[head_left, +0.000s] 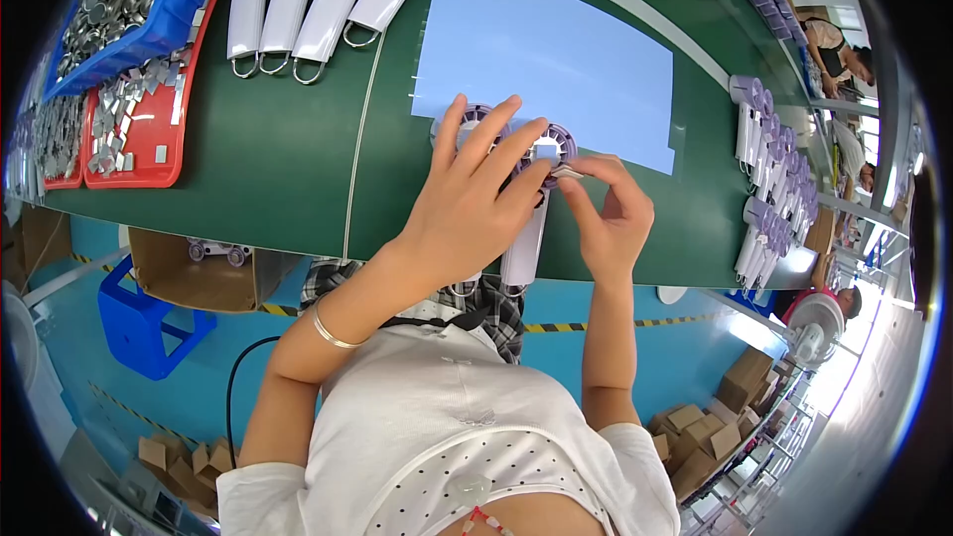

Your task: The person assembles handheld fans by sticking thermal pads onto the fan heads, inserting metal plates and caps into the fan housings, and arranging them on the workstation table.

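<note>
Small pale piece pinched at the rim of a handheld fan

The step in hand looks like close handwork on the handheld fan [523, 248], whose head lies beneath and just beside the left fingertips, its handle pointing back toward the body. The right hand [613, 223] has thumb and forefinger closed on a small pale piece [567, 174], right at the head's edge. The left hand [459, 206] spreads its fingers over this fan and a second fan [477, 112], largely hidden below them; whether thumb and forefinger grip the rim, I cannot tell. The next move seems to call for a light, exact pinch on the right and a steady head under the left.

The fan heads are round, purple and slotted like spokes; the handle is smooth, glossy and white. A small blue-grey square [546, 152] sits at the head's centre, between the two hands' fingertips (its material is too small to judge). Just beyond the fingers lies a flat, faintly shiny blue sheet [546, 40] on the dark green tabletop [288, 179]. Well to the left of the fingers, a red plastic tray [149, 177] holds flat grey pieces, beside a blue bin [176, 30] of shiny metal discs.
</note>
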A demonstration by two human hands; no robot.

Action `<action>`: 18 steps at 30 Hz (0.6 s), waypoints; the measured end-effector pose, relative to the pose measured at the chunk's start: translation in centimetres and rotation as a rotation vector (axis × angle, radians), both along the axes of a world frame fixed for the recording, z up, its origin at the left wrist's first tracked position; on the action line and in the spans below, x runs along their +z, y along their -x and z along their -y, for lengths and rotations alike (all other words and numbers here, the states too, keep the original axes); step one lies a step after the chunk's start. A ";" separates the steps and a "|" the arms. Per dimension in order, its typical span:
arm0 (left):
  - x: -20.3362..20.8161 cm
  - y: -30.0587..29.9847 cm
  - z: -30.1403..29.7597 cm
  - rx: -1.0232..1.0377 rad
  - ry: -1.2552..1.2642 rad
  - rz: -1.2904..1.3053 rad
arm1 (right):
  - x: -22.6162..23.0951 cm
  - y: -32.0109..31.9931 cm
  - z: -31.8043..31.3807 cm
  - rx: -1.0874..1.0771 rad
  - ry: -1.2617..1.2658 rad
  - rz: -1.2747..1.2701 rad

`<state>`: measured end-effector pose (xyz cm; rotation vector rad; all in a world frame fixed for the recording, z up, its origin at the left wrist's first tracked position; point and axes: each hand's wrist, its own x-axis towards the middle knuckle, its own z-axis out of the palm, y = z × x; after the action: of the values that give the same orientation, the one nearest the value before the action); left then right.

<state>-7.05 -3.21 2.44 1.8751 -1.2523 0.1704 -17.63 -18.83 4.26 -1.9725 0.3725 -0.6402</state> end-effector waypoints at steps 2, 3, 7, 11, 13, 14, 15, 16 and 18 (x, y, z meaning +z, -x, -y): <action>-0.2 -0.1 -0.5 0.015 -0.001 0.013 | 0.2 0.0 0.2 0.014 0.104 -0.084; -0.4 0.0 -0.7 0.021 0.007 0.013 | 0.2 0.0 0.3 0.016 0.104 -0.087; -0.9 0.4 -1.4 0.030 0.033 0.023 | 0.1 0.0 0.3 0.027 0.262 -0.121; -1.5 1.4 -1.8 0.021 0.044 0.070 | 0.7 -0.4 -0.1 0.015 0.470 -0.092; -1.7 2.0 -1.9 -0.022 0.027 0.120 | 0.4 -0.3 0.3 0.036 0.505 -0.073; -1.7 2.2 -1.9 -0.030 0.015 0.151 | 0.2 -0.3 0.5 0.057 0.541 -0.051; -1.6 2.5 -1.9 -0.031 0.016 0.149 | 0.1 -0.3 0.5 0.057 0.542 -0.053; -1.6 2.8 -1.9 -0.059 0.007 0.184 | 0.0 -0.4 0.6 0.060 0.572 -0.024; -1.8 3.6 -2.0 -0.102 -0.008 0.221 | -0.3 -0.4 0.6 0.065 0.601 0.005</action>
<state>-10.62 -1.23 0.69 1.8316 -1.4962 0.3256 -17.20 -19.41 3.93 -2.5383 0.1125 -0.7766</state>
